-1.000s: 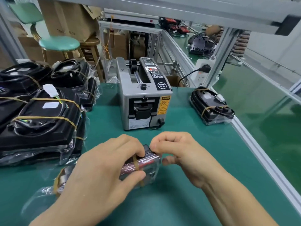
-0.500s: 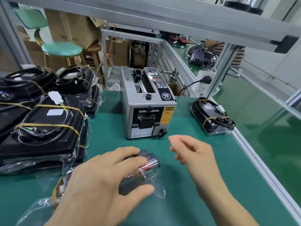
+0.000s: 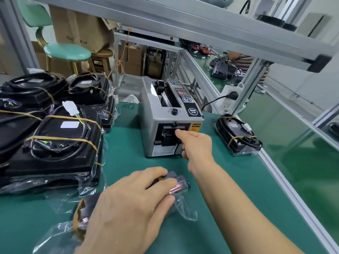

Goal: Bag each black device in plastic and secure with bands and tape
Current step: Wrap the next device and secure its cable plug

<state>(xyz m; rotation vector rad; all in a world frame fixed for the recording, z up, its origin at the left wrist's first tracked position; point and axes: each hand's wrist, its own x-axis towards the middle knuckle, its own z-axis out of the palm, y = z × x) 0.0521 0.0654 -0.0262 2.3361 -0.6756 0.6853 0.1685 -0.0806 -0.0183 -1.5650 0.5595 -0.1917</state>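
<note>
A person's left hand (image 3: 128,204) is pressing down on a small black device (image 3: 176,182) wrapped in a clear plastic bag (image 3: 185,208), fingers curled over it, on the green tabletop (image 3: 229,180) near the front edge. A tan rubber band (image 3: 78,213) is circling the bagged bundle's near end. The right hand (image 3: 197,143), loosely curled with thumb and forefinger pinching at the outlet, is reaching into the front slot of a grey tape dispenser (image 3: 156,125); whether tape is between the fingertips cannot be told. The dispenser is carrying a round black "SEMI" badge and a yellow warning sticker whose print is too small to read. A second earlier both hands were meeting over the device; the right has since travelled forward to the machine while the left stays on the package. At left, a stack of bagged black devices (image 3: 60,140) is sitting bound with yellow bands, white labels on top. Another banded, bagged unit (image 3: 238,138) is lying to the right of the dispenser near the tabletop's rail.
</note>
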